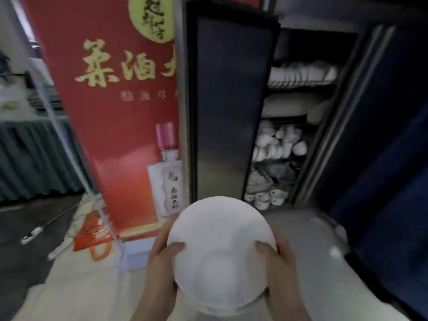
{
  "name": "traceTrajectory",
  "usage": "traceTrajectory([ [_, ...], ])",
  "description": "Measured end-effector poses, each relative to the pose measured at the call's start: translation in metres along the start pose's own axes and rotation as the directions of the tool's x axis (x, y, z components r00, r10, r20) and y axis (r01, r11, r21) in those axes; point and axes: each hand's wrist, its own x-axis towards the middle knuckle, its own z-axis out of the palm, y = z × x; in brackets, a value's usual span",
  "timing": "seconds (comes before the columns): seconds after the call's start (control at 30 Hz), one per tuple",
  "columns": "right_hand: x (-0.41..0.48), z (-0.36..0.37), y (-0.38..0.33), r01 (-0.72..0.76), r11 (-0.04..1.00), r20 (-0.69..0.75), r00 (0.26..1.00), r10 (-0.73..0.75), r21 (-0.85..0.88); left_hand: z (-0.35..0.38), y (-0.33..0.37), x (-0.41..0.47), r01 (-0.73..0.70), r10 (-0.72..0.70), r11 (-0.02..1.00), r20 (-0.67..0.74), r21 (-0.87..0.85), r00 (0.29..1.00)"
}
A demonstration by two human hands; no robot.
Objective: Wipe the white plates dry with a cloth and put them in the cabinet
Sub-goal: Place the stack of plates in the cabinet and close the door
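While both hands grip it from either side, a white plate (220, 251) is held low in the middle of the view, its face turned up toward the camera. Left hand (162, 260) is wrapped around the left rim with the thumb laid across the plate's surface; right hand (278, 262) does the same on the right rim — each closed firmly on the plate. More white edges show just beneath it, so it may top a small stack, though blur makes that hard to settle. Ahead stands the cabinet (342, 112) with its dark door (229, 107) swung open, and its wire shelves hold rows of white dishes (301, 74), with bowls and cups lower down. Beside the cabinet on the left stands a red banner (111, 112) picturing a bottle.
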Motion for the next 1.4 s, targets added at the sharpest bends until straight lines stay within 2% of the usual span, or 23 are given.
traceTrajectory([
  [0.2,0.136,-0.027,-0.030,0.018,1.000,-0.185,0.983,-0.014,0.021,0.120,-0.029,0.131,-0.024,0.018,0.999,0.195,0.024,0.981],
  [0.4,0.251,-0.069,-0.048,0.044,0.999,-0.305,0.952,-0.035,0.023,0.225,-0.066,0.221,0.052,-0.067,0.997,0.292,0.056,0.954],
  [0.67,0.439,-0.139,-0.073,0.060,0.998,-0.269,0.962,-0.053,0.016,0.379,-0.121,0.330,0.004,-0.026,0.998,0.319,0.069,0.947],
  [0.83,0.550,-0.170,-0.099,0.032,0.999,-0.213,0.977,-0.031,0.005,0.460,-0.150,0.398,0.030,-0.042,0.998,0.239,0.053,0.970],
  [1.13,0.730,-0.196,-0.118,0.024,0.998,-0.190,0.981,-0.033,-0.051,0.572,-0.196,0.529,0.080,-0.110,0.989,0.256,0.124,0.960],
  [1.4,0.906,-0.190,-0.134,0.053,0.977,-0.178,0.980,-0.091,-0.204,0.669,-0.243,0.684,0.084,-0.099,0.994,0.286,0.063,0.953],
])
